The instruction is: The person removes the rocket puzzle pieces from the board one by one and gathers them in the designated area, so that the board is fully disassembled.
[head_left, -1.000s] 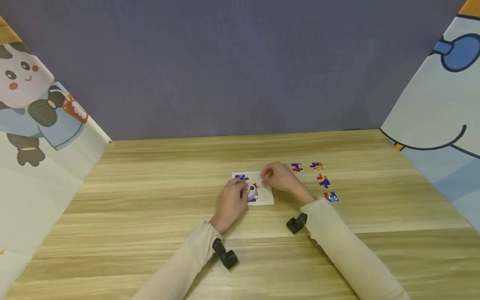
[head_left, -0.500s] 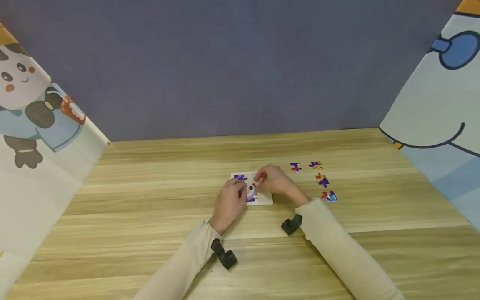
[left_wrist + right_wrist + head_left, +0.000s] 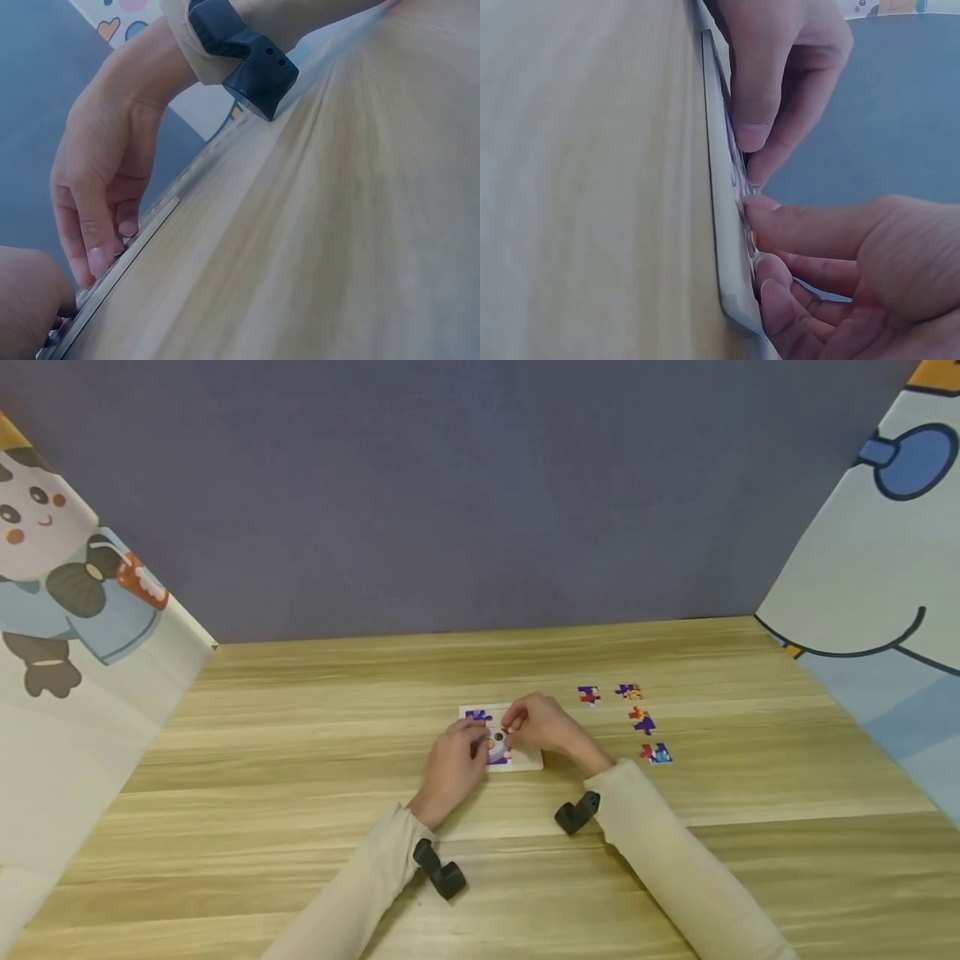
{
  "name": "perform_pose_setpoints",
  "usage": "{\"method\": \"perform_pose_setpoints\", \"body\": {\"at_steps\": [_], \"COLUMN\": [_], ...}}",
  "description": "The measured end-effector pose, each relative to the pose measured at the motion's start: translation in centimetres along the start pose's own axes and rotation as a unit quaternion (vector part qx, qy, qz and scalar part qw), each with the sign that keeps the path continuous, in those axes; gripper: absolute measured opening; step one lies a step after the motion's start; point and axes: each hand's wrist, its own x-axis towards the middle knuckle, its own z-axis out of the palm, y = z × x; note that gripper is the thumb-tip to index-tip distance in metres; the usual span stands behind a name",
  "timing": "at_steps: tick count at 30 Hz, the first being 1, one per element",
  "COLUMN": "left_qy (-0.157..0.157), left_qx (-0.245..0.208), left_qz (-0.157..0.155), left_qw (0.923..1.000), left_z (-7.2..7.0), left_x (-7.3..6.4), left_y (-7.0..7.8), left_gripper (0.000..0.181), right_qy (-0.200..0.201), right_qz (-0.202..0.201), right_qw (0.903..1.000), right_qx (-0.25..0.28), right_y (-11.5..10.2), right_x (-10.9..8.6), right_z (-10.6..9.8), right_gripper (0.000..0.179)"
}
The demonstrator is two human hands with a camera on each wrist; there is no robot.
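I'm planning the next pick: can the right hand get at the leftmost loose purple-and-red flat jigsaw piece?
Probably yes: only bare wooden table shows between the right hand and that jigsaw piece, though the hand must first leave the white rectangular board.

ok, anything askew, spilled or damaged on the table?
Nothing stands out. The jigsaw tray lies flat on the wood-grain table, and four loose jigsaw pieces lie apart from each other to its right. Left hand and right hand partly cover the tray, so can't check piece fit there.
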Motion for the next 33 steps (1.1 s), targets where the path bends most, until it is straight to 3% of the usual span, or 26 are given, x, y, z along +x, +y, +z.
{"method": "perform_pose_setpoints", "body": {"at_steps": [12, 19, 33], "left_qy": [0.001, -0.005, -0.005], "left_qx": [0.031, 0.037, 0.03], "left_qz": [0.008, -0.012, -0.031], "left_qw": [0.9995, 0.9992, 0.9991], "left_z": [-0.51, -0.54, -0.5], "left_x": [-0.62, -0.92, -0.89], "left_y": [-0.7, -0.36, -0.12], "left_gripper": [0.021, 0.033, 0.035], "right_qy": [0.007, 0.007, 0.011], "right_qz": [0.014, 0.008, -0.014], "right_qw": [0.9998, 0.9997, 0.9994], "right_qx": [0.009, 0.022, 0.03], "right_y": [0.28, 0.26, 0.38], "right_x": [0.11, 0.02, 0.09], "right_z": [0.22, 0.32, 0.31], "right_gripper": [0.019, 0.02, 0.018]}}
